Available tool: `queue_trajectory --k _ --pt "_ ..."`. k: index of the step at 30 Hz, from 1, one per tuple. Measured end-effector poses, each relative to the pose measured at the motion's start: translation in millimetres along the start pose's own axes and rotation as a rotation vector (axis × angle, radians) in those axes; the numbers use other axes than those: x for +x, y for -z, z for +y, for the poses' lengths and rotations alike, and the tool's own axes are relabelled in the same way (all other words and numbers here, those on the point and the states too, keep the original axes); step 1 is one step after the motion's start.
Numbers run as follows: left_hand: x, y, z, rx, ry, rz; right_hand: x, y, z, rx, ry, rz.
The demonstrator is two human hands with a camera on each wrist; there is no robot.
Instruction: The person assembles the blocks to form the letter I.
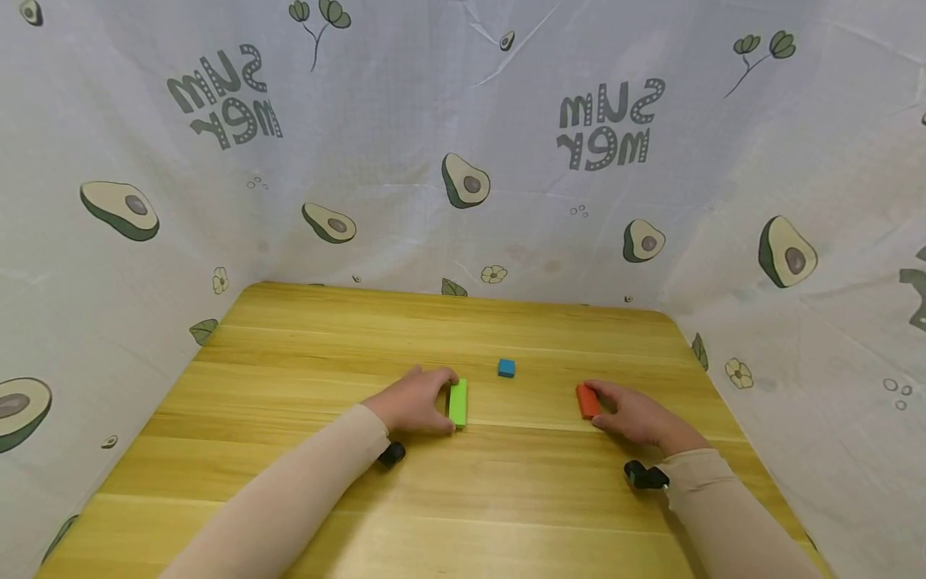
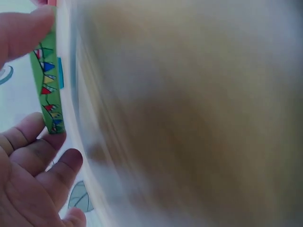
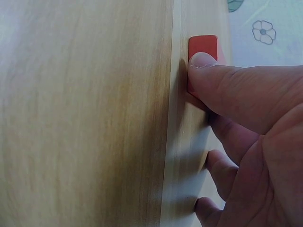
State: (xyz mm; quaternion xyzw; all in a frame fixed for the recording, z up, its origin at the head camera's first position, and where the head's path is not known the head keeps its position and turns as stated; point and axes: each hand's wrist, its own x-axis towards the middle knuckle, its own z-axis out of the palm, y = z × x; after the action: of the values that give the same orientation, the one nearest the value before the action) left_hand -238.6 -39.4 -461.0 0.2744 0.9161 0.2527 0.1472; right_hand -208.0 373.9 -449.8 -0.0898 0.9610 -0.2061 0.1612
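Note:
In the head view, my left hand [image 1: 414, 402] pinches a long green block [image 1: 458, 404] by its two ends, thumb at the near end and fingers at the far one. Its side shows a printed string of coloured flags in the left wrist view, where the green block [image 2: 51, 101] spans from thumb to fingertips. To the right, my right hand [image 1: 640, 416] pinches a red block [image 1: 587, 402] between thumb and fingers; the thumb covers part of the red block [image 3: 203, 44] in the right wrist view. A small blue block [image 1: 506, 368] lies between the hands, farther back.
The blocks are over a wooden table [image 1: 492, 498] with rounded far corners. A white cloth [image 1: 405, 129] printed with avocados and lettering hangs behind the table and along its sides. A black wrist-camera piece [image 1: 392, 455] sticks out under the left sleeve, another black piece [image 1: 644, 475] by the right sleeve.

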Motion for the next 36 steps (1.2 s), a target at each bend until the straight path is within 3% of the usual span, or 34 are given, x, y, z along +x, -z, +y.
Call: queue_trajectory --k 14,29,36 --pt "8.0 -10.6 10.6 0.081 -0.002 -0.013 1.2 1.1 0.9 0.002 -0.008 -0.007" --pt "6.7 -9.3 8.7 -0.038 0.029 -0.051 1.8 0.5 3.1 0.009 0.018 0.001" --pt "7.6 -9.6 6.8 -0.017 0.038 -0.063 0.2 0.5 1.2 0.015 0.021 0.001"
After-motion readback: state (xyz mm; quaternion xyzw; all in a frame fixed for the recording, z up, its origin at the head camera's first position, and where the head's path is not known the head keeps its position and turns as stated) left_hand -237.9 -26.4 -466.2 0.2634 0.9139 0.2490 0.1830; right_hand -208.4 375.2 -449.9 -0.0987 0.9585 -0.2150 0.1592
